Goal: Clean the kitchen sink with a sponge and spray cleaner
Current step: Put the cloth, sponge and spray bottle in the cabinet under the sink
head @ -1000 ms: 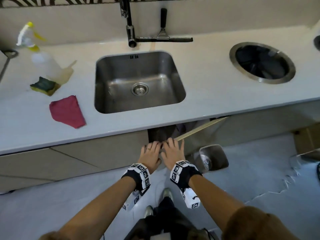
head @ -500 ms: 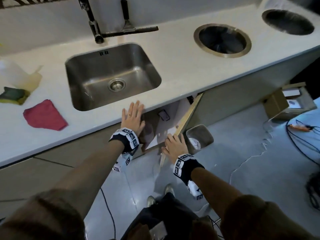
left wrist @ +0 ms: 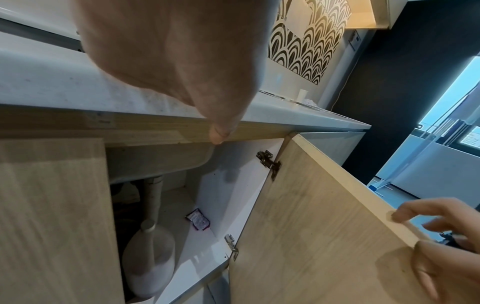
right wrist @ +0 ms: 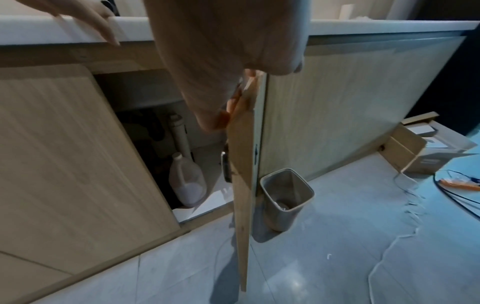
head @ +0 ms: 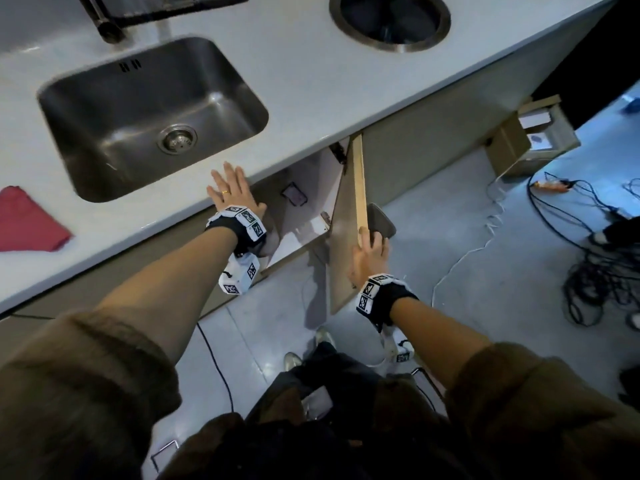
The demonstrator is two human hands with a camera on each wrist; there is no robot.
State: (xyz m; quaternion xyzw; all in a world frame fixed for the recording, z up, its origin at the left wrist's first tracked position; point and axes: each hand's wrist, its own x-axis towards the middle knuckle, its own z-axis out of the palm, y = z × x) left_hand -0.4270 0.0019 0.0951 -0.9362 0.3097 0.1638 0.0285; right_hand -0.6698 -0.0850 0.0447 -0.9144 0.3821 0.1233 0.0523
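Note:
The steel sink [head: 104, 109] is set in the white counter [head: 311, 84] at the upper left. A red cloth [head: 27, 223] lies on the counter's left edge. The sponge and spray bottle are out of view. My left hand [head: 230, 188] lies flat with straight fingers on the counter's front edge, in front of the sink. Below it, the under-sink cabinet door [head: 346, 244] stands wide open. My right hand [head: 369, 242] grips the door's free edge, fingers curled over it [left wrist: 405, 218]. Inside the cabinet stands a white jug [right wrist: 187, 181].
A small waste bin [right wrist: 285, 197] stands on the floor just right of the open door. A round steel opening [head: 389, 19] sits in the counter right of the sink, the black faucet [head: 107, 26] behind it. A cardboard box [head: 533, 133] and cables [head: 588, 237] lie on the floor at right.
My right hand has swung the cabinet door open, further out to the right. My left hand left the door and rose to the counter edge. The view shifted right, losing the sponge and spray bottle.

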